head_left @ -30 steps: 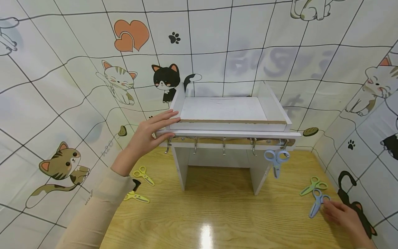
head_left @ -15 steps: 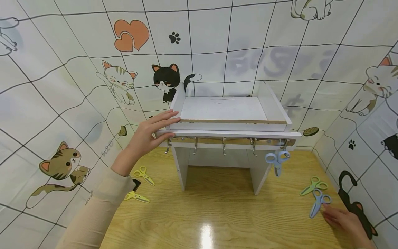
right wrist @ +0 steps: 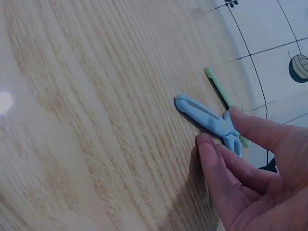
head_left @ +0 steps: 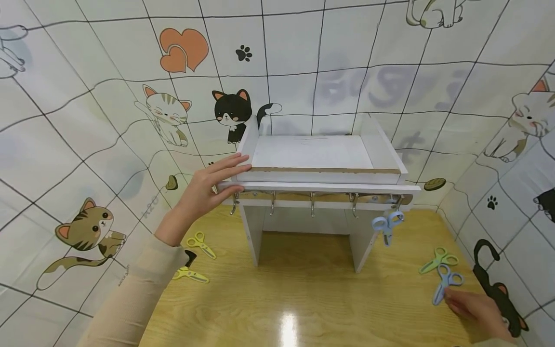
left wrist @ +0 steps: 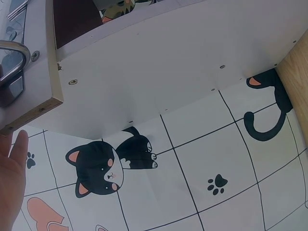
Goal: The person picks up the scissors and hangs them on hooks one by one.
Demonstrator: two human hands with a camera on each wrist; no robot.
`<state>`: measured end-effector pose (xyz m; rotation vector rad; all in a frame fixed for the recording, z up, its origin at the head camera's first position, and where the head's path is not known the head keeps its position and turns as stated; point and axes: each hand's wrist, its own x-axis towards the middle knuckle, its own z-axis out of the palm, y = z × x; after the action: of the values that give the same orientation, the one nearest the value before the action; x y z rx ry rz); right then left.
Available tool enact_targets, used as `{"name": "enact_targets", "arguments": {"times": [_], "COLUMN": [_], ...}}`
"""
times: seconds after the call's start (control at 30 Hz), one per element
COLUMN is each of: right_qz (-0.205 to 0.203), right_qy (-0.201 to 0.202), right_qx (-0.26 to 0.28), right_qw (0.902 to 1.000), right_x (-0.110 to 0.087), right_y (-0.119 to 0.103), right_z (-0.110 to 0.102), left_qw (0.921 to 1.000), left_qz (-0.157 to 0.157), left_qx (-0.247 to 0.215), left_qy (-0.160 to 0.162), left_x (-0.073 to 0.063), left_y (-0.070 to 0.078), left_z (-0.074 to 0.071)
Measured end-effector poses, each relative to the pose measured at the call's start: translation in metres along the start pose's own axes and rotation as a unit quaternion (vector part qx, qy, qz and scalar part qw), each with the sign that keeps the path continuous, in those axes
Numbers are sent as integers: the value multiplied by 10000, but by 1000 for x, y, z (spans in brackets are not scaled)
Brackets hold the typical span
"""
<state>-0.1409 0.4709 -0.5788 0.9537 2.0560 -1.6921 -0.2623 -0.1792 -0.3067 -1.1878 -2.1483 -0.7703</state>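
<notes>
My left hand (head_left: 199,190) rests with straight fingers on the left front corner of a small white shelf stand (head_left: 321,178). Over at the right, my right hand (head_left: 477,308) is beside light blue scissors (head_left: 440,290) lying on the table. Seen from the right wrist, the thumb overlaps the handle of these scissors and the fingertips (right wrist: 206,142) come right up to the blade side, with thumb and fingers apart. Green scissors (head_left: 429,265) lie just behind the blue pair. Another blue pair of scissors (head_left: 387,231) hangs from the rightmost hook under the stand's front edge.
Several metal hooks (head_left: 312,207) line the stand's front. Two yellow pairs lie on the left: upper yellow scissors (head_left: 207,249) and lower yellow scissors (head_left: 197,276) near the left sleeve. A cat-printed cloth wall (head_left: 295,43) encloses the wooden table (head_left: 243,308).
My right hand has shifted slightly left, its fingertips moving from the handles toward the blades of the blue scissors on the table. The hanging scissors have swung a little. My left hand stays put.
</notes>
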Motion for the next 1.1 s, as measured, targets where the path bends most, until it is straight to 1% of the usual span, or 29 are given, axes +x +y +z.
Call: {"name": "enact_targets", "arguments": {"times": [0.1,0.17,0.2,0.23,0.27,0.33,0.4,0.43,0.5,0.53,0.63,0.7,0.77,0.9,1.0,1.1], "right_qz": [19,-82,-172,-245,-348,-448,-479,-497,-505,-524,-663,-664,-627,-570,-612,-661], "right_qy": [465,654,742,882,953,1193,1441,1539,1684,1707,1594,1547,1547,1681,1689,1684], "right_qx": [-547,-937,-1242,-1587,-2019,-2830,-3377,-3573,-3781,-3853,-3992,-4052,-4106,-4186,-4043,-3733], "right_qw": [9974,9934,9893,9831,9742,9506,9289,9199,9089,9053,9005,8986,8964,8907,8968,9099], "right_x": [6,10,10,6,2,-4,-11,-12,-8,-7,-5,-5,-5,-7,-10,-12], "right_y": [4,6,6,4,2,-3,-8,-9,-10,-10,-11,-12,-14,-15,-14,-12], "right_z": [4,6,7,10,13,18,24,26,28,28,29,30,32,34,34,34], "left_qw": [10000,10000,10000,10000,10000,10000,10000,10000,10000,10000,10000,10000,10000,10000,10000,10000], "left_qz": [13,16,8,15,11,12,-2,-4,-18,-27,-42,-39,-31,-14,-20,-27], "left_qx": [-26,-21,-17,-1,2,12,4,2,8,15,21,25,6,-5,-3,9], "left_qy": [-9,-1,-1,3,2,4,5,7,6,5,-3,-2,8,21,14,5], "left_x": [-1,0,0,0,0,0,0,0,-1,-1,-1,0,0,0,0,-1], "left_y": [0,0,0,0,0,0,0,0,1,1,1,1,1,2,1,1], "left_z": [1,1,1,1,1,1,1,1,1,1,0,1,0,0,1,1]}}
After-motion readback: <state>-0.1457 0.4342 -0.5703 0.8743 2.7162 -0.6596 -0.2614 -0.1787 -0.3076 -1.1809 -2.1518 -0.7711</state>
